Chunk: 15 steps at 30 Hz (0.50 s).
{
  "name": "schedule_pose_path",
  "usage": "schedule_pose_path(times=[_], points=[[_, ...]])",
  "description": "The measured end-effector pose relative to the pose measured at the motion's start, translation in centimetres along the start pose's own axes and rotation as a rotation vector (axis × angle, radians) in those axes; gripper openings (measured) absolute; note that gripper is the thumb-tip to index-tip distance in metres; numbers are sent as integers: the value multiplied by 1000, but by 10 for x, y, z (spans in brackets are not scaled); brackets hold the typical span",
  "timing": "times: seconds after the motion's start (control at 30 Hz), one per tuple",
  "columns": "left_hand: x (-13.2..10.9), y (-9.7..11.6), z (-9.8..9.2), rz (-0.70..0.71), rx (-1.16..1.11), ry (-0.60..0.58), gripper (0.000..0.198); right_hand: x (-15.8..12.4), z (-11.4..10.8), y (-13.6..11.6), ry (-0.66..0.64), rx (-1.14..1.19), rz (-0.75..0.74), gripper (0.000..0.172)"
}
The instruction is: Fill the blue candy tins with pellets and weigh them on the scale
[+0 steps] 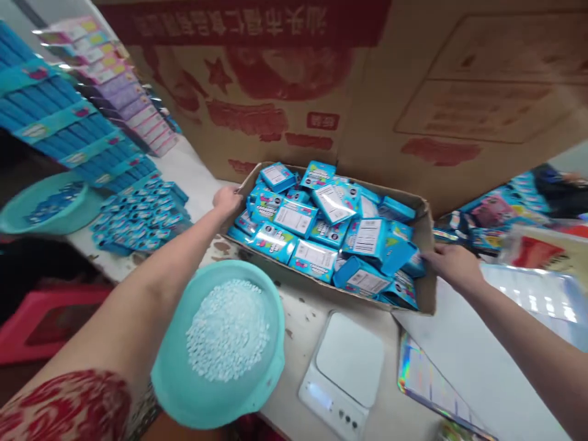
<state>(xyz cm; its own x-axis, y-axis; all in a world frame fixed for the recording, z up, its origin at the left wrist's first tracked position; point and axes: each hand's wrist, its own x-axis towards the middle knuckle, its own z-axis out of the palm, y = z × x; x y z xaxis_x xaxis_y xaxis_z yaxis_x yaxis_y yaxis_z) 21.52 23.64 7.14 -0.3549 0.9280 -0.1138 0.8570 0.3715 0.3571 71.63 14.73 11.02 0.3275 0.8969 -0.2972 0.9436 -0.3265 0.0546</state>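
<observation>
That thin cardboard tray (427,297) full of blue packets (321,229) probably sags, so the left hand (227,199) and right hand (452,263) have a closed grip on opposite ends.

Bright, even, soft from overhead; only a faint shadow under carton (429,297). Sheen on packets (294,217), hard glare on foil sheet (422,376) at right. Motion-blurred throughout, with smeared print on cardboard (285,73). Bent at edges by wide angle, softest in corners.
</observation>
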Motion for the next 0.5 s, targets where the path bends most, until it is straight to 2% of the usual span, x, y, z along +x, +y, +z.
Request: schedule_pose_path(times=[0.1,0.2,0.3,0.33,0.4,0.47,0.5], points=[[-3,0,4,-2,-4,-3,30,-13,3,-10,-16,-58,94,44],[-13,-1,6,20,-54,-11,33,-23,4,-18,-37,-66,133,50],[-44,-16,-6,34,-129,10,47,-28,2,-21,-41,9,169,50],[-62,-27,-14,38,-161,31,51,-29,2,-21,-26,45,174,49],[-113,-60,-31,33,-231,95,54,-31,2,-21,10,103,163,50],[-180,-106,-45,-19,-389,289,55,-32,4,-20,32,133,141,49],[-217,-131,-48,-119,-406,368,55,-33,4,-20,40,139,130,49]])
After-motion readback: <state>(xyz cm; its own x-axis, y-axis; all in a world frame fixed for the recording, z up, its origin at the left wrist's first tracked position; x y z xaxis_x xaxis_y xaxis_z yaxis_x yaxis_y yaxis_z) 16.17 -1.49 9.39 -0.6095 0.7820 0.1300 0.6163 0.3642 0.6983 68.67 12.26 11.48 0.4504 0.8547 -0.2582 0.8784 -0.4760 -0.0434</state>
